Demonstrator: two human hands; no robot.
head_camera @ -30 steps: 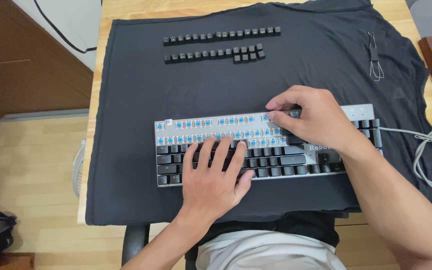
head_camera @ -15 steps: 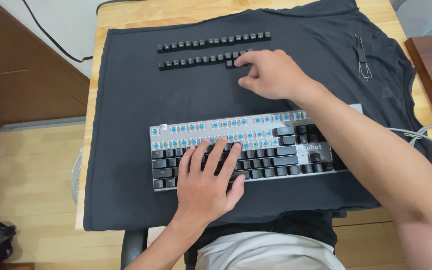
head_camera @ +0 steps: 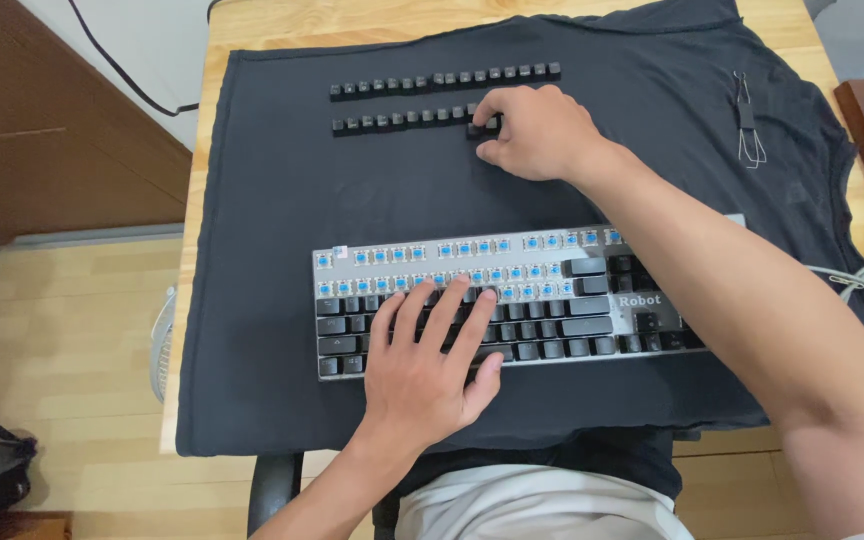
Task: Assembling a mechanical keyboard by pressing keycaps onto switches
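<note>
Your right hand (head_camera: 537,130) reaches over the keyboard (head_camera: 512,305) and rests on the dark cloth (head_camera: 282,250), its fingers curled at the right end of the nearer row of loose keycaps (head_camera: 402,120); whether a cap is pinched in them you cannot tell. Your left hand (head_camera: 427,365) lies flat with fingers spread on the keyboard's lower black keys, grasping nothing. The keyboard's two upper rows stand bare, blue switches showing. A farther keycap row (head_camera: 442,80) lies parallel to the nearer one. Between the rows and the keyboard the cloth is open. A wire keycap puller (head_camera: 747,125) lies well to the right, near the cloth's edge. The wooden surface (head_camera: 187,280) shows as narrow strips at the left and right edges. Half a second ago your right hand sat at nearly the same spot; the left has stayed.
</note>
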